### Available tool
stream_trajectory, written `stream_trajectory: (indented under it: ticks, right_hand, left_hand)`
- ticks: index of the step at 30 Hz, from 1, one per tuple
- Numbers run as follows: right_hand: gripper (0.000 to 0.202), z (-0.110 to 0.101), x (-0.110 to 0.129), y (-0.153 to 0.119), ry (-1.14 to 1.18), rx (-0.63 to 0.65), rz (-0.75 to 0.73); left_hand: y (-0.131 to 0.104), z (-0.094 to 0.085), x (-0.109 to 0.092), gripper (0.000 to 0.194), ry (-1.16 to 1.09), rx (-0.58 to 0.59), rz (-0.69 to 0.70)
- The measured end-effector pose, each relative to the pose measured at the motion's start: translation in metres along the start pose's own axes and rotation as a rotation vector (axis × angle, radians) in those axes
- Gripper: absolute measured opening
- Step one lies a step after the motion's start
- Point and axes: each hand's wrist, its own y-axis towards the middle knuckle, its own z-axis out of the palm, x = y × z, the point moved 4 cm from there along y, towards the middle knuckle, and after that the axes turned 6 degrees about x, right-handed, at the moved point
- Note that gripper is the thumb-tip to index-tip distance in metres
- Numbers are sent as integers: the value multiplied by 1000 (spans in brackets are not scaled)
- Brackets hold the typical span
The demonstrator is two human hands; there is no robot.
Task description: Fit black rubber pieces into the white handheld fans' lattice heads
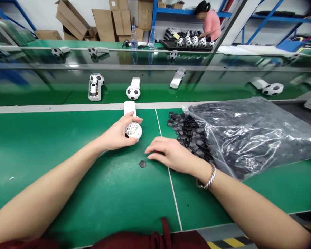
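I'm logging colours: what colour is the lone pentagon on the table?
The lone pentagon is dark grey, nearly black; head view.

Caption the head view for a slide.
Left hand holds a white ball gadget; right hand near a loose black piece.

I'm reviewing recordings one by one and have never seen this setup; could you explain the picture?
There's no machine here, just a person's two bare hands. The single picture comes from a camera worn on the head, looking forward and down. The left hand curls around the ball-shaped end of a white device. The right hand is open, apparently empty, near a loose black pentagon piece on the green table. To the right, more black pieces spill from a clear bag. Similar devices lie farther back.
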Motion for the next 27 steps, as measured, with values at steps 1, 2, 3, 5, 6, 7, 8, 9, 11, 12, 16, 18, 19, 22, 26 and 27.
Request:
stream_trajectory:
  ticks: [1,2,3,5,6,7,8,9,11,12,16,18,19,22,26,27]
  right_hand:
    - [15,5,3,0,2,36,-10]
    - [16,8,5,0,0,62,-18]
    - [17,10,6,0,-5,80,-27]
    - [19,13,9,-1,-28,101,-57]
    - [20,13,9,-1,-48,106,-77]
    - [22,14,10,-1,-74,113,-96]
    - [23,16,11,0,-107,123,-119]
    - [23,18,12,1,-146,135,-142]
    - [23,23,14,3,-240,161,-179]
    - [22,26,16,3,-293,169,-196]
    - [23,34,18,4,-474,155,-223]
    - [25,31,14,3,-488,129,-181]
    - [27,28,11,3,-469,112,-147]
    - [27,12,3,2,-319,33,-44]
    - [13,-15,-6,-1,-19,-211,129]
    - [10,-20,-7,-3,34,-272,155]
  left_hand:
    - [0,0,0,53,1,0,-1]
    - [0,1,-1,53,-1,-1,-2]
    - [0,1,-1,53,-4,-3,0]
    - [0,1,-3,52,-11,-3,3]
    - [0,1,-3,52,-14,-4,4]
    - [0,1,-3,52,-16,-3,4]
    - [0,1,-3,52,-16,-4,5]
    - [0,1,-3,52,-15,-3,5]
    - [1,1,-2,52,-14,-2,8]
    - [1,1,-2,52,-13,-2,10]
    - [1,2,-3,52,-10,1,20]
    - [0,2,-5,52,-10,6,19]
    - [-1,3,-6,52,-12,15,19]
    - [-4,9,-13,54,-34,63,41]
    - [-7,19,-26,55,-84,125,119]
    - [-8,20,-29,56,-95,138,133]
